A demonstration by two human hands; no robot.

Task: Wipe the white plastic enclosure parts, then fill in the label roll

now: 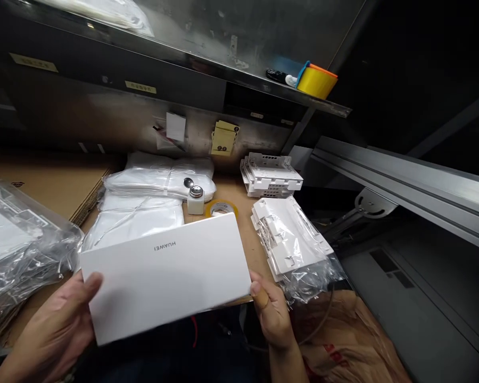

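Two hands share one panel (167,282) in the head view, the only view to go by. It spans the surface's (252,250) front edge, between the hands, tilted, its lettering upside down to the wearer. Whether its far edge touches anything below cannot be told.

The left hand (64,314) is closed on the panel's left end, thumb flat on the face near the end, its fingers mostly hidden underneath. The right hand (273,314) pinches the right end, thumb at the edge near the close corner, fingers curled beneath. Neither grip has a visible gap; how firmly each presses cannot be told.

Toward the surface's back edge, bags (151,178) lie in stacks, with a bottle (195,205) just beside them and a tape roll (209,207) partly behind the panel. Along the right edge sit a stack of frames (271,178) and, nearer, a wrapped stack (289,234). Another bagged stack (19,239) is at the left.

To handle the panel well, I would support it evenly at both ends, move the left thumb nearer the edge to spare the glossy-looking face from smudges, tilt it gently for an even look, and lift it clear of the tape roll and bottle.
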